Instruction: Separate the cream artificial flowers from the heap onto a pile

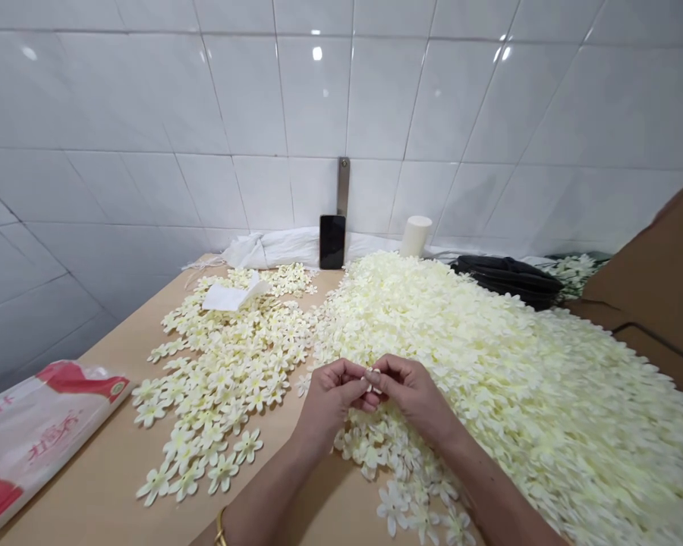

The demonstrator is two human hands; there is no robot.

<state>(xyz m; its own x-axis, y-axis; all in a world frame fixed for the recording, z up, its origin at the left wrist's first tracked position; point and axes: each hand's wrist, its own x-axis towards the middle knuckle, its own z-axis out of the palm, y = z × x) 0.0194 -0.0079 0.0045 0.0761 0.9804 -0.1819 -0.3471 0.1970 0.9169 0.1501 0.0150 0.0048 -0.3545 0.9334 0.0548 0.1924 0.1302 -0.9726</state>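
Two bare hands meet over a tan bench (102,470), at the near side of a large heap of artificial flowers (489,364). Between their fingertips is a small white flower (372,381), mostly hidden by the fingers. The left hand (328,402) is partly closed, its fingers curled and its thumb and forefinger pinching the flower; a gold-coloured bracelet (221,527) circles that wrist. The right hand (415,390) is also partly closed, its thumb and forefinger gripping the same flower from the other side.

The heap, pale cream-yellow, spreads from near the bench's back edge across its right side. Toward the left edge lies a thinner scatter of similar flowers (221,379), with a piece of white paper (233,296) on top. A red-and-white plastic bag (45,432) lies along the left edge, near the front.

At the back edge, a dark-screened phone (332,243) stands upright, and a white cylinder (416,236) and a black pouch (509,279) sit behind the heap. White tiles (319,98) cover the wall beyond.
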